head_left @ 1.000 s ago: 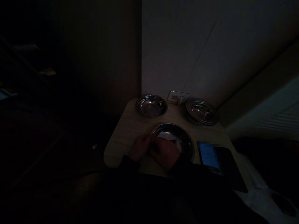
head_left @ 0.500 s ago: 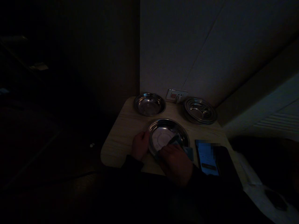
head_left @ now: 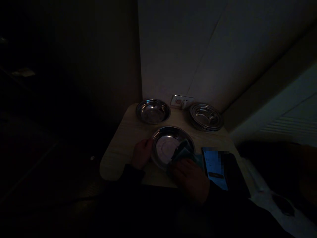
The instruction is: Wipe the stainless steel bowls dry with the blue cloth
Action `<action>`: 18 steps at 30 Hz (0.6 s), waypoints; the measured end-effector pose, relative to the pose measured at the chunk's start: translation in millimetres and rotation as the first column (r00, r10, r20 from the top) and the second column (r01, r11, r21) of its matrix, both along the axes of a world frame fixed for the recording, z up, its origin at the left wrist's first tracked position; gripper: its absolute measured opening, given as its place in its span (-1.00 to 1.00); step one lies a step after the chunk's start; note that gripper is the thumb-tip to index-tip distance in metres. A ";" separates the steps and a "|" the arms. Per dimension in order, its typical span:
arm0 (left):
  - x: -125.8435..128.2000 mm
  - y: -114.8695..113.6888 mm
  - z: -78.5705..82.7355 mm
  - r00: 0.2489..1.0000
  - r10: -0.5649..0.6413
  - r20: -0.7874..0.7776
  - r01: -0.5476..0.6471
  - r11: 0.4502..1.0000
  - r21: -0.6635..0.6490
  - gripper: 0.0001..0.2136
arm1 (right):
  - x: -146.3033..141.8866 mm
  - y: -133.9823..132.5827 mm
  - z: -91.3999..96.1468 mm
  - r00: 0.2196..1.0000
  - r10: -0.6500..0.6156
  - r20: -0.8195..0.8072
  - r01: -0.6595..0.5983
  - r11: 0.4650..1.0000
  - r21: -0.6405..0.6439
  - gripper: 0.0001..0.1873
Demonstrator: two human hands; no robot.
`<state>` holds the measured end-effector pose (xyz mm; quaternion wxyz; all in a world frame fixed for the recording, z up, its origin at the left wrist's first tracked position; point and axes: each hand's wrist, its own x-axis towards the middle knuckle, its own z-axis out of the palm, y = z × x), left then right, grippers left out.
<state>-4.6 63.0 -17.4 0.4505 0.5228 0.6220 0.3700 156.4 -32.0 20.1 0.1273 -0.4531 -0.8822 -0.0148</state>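
Our left hand grips the steel plate by its left rim, mid-table. Our right hand clutches a bluish cloth on its near-right rim. The phone lies just right, and the table has its near edge close.

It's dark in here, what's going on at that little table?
A person works at a small wooden table. Their left hand is at the rim of the nearest steel dish, and their right hand presses a cloth against its right side. A steel bowl and a dish stack sit at the back, and a lit phone lies to the right.
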 end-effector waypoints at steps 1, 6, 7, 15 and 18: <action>0.7 1.2 -0.6 1.000 -0.001 0.002 0.001 1.000 -0.001 -0.61 | -2.4 -1.2 -4.9 1.000 0.008 -0.030 -0.007 0.999 0.043 -0.90; -1.3 4.1 2.7 0.999 -0.033 -0.009 0.033 0.999 -0.004 -0.64 | -39.2 1.4 -24.6 0.975 -0.153 -0.159 0.176 0.974 0.140 -0.86; -2.7 4.3 3.7 0.999 -0.048 -0.008 0.048 0.999 -0.011 -0.64 | -42.3 1.2 -25.1 0.971 -0.172 -0.168 0.196 0.971 0.137 -0.85; -3.2 1.0 6.2 0.999 -0.043 0.009 0.043 0.998 -0.042 -0.55 | -26.1 -8.0 -21.8 0.993 -0.058 -0.105 0.069 0.992 0.103 -0.83; -4.2 -14.1 9.6 1.000 -0.020 -0.017 0.020 0.999 -0.038 -0.58 | -38.0 -2.3 -27.1 0.981 -0.144 -0.134 0.159 0.981 0.109 -0.83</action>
